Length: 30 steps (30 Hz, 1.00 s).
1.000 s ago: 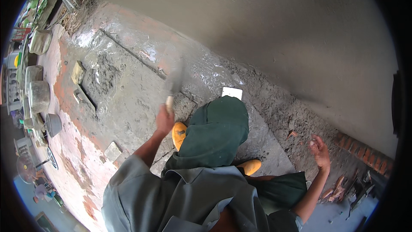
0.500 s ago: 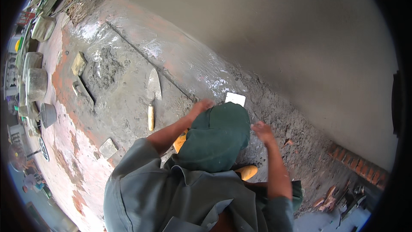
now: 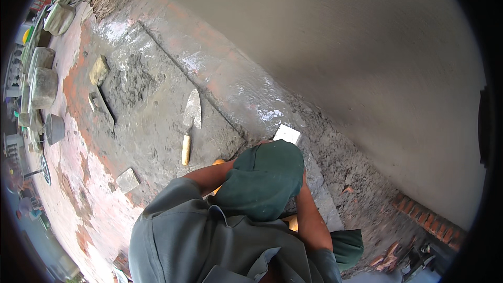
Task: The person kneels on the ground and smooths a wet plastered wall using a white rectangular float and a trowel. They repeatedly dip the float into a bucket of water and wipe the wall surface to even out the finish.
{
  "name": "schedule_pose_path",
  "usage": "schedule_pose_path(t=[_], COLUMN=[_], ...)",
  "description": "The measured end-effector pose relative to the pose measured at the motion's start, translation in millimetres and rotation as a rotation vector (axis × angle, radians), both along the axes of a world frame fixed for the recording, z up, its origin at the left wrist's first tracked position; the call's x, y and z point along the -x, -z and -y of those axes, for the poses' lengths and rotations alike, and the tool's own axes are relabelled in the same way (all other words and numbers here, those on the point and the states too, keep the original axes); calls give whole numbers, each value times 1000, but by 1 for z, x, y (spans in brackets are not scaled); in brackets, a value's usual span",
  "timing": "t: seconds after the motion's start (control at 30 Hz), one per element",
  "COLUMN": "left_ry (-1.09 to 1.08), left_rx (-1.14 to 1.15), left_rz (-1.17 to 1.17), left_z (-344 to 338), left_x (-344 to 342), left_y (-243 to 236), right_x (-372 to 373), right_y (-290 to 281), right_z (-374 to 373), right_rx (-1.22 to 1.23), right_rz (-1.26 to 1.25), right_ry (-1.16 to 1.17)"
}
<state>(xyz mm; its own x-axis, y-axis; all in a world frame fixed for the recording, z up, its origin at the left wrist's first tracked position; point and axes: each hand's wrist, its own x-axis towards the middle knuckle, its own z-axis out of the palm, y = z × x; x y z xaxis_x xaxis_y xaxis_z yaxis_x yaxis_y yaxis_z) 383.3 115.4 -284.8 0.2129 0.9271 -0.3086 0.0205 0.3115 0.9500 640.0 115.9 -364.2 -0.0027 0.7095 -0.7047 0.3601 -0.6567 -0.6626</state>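
Note:
Both my forearms reach down either side of my green-clad knee (image 3: 270, 175). Just a sliver of my left hand (image 3: 266, 141) shows past the knee, beside a white, square-ended block (image 3: 287, 134); its fingers are hidden, so whether it touches the block is unclear. My right forearm (image 3: 313, 217) runs down along the knee, which covers the right hand and anything in it. A pointed trowel (image 3: 193, 110) with a wooden handle lies on the wet grey mortar to the left. Beyond it rest a plastering float (image 3: 102, 108) and a yellowish block (image 3: 99, 70).
A smooth grey wall (image 3: 377, 63) rises at the right, with rough mortar along its foot and exposed bricks (image 3: 427, 215) lower down. A flat grey strip (image 3: 326, 199) lies right of my knee. Tubs (image 3: 44, 88), a bucket (image 3: 54, 129) and a pale slab (image 3: 127, 180) are at left.
Both hands have moved in behind the knee, the right one going left out of sight. The white block now shows its side and sits slightly lower in view. The trowel stays on the mortar.

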Motion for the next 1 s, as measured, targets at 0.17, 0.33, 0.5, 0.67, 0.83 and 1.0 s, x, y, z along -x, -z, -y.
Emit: schedule_pose_path(t=[0.17, 0.33, 0.5, 0.67, 0.83, 1.0], left_ry=[-76, -322, -401, -531, -900, -1040], left_rx=[13, 351, 424, 293, 99, -46], left_rz=[59, 363, 561, 484, 523, 502], left_z=[-5, -28, -56, -89, -171, -262], left_x=[-2, 3, 32, 75, 179, 315], left_y=[-3, 0, 2, -7, -3, -1], right_x=[42, 90, 132, 170, 132, 12], right_y=[-16, -68, -134, -149, -177, -218], right_z=[-16, -44, -92, -117, -122, -115], right_rx=[93, -137, -279, -303, -294, -227], right_rz=[-397, -382, 57, -54, 33, 438], right_ry=[293, 175, -251, -253, -358, -475])
